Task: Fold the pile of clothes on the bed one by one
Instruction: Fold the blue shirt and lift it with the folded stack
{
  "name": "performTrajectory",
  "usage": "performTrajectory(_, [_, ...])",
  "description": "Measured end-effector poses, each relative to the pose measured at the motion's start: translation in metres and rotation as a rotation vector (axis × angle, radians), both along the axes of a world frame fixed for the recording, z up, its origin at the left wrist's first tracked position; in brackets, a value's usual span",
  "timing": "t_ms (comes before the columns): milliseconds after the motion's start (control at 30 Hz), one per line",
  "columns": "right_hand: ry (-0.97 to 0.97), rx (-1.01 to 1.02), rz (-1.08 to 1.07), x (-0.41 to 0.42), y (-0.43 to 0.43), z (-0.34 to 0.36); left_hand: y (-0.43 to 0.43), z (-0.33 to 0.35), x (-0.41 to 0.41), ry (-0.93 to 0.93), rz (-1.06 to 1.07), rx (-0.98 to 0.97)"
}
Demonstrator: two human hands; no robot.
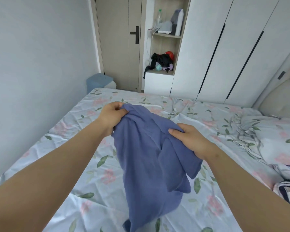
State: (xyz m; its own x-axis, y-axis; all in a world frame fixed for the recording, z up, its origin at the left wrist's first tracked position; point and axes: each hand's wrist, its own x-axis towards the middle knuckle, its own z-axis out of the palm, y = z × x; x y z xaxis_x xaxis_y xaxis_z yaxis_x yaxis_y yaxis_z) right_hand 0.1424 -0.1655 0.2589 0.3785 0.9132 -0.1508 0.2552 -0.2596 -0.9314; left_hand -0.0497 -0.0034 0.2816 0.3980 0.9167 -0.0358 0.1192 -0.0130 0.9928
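Gripping blue garment (146, 158) above floral bed (208, 118), left hand (111, 114) and right hand (189, 139) fingers curled on cloth

Garment (151, 156), centre of frame: plain periwinkle blue, no pattern. Bed sheet (74, 164): pale blue ground printed with pink blossoms and green leaves. The pillow (278, 139), at the right edge, carries the same print. Striped cloth (286, 190), lower right corner: dark navy and pale pink bands. Wall (32, 56), upper left: plain pale grey-blue. Door (117, 44), top centre: taupe, with a black handle (136, 33). Wardrobe (224, 47), upper right: white with black vertical strips. Shelf niche (167, 44): light wood tone, holding black clothing (161, 60) and a red object (169, 54). Headboard (278, 101), right: cream.
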Motion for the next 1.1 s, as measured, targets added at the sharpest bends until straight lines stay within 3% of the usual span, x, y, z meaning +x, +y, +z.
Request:
performTrajectory(167, [0.122, -0.088, 0.265, -0.007, -0.003, 0.007, -0.019, 0.020, 0.019, -0.133, -0.176, -0.121])
performTrajectory(300, [0.139, 0.024, 0.174, -0.014, 0.004, 0.005, -0.031, 0.031, 0.031, -0.049, -0.368, -0.079])
performTrajectory(433, [0.089, 0.083, 0.204, -0.040, 0.017, -0.005, -0.037, 0.034, 0.038, -0.027, -0.334, -0.113])
performTrajectory(600, [-0.204, 0.096, -0.041, -0.055, 0.030, -0.033, -0.033, 0.034, 0.031, -0.079, -0.348, -0.259])
performTrajectory(733, [-0.164, 0.065, -0.051, -0.045, 0.027, -0.045, -0.023, 0.031, 0.018, -0.057, -0.393, -0.311])
performTrajectory(833, [-0.052, 0.009, -0.025, -0.034, 0.020, -0.040, -0.013, 0.020, 0.010, 0.119, -0.370, -0.220])
performTrajectory(1033, [0.223, -0.063, 0.033, -0.012, 0.011, -0.018, 0.001, -0.010, 0.005, 0.576, -0.014, 0.361])
performTrajectory(1100, [0.244, -0.034, -0.070, -0.010, 0.011, -0.013, -0.013, -0.021, 0.013, 0.645, 0.069, 0.412])
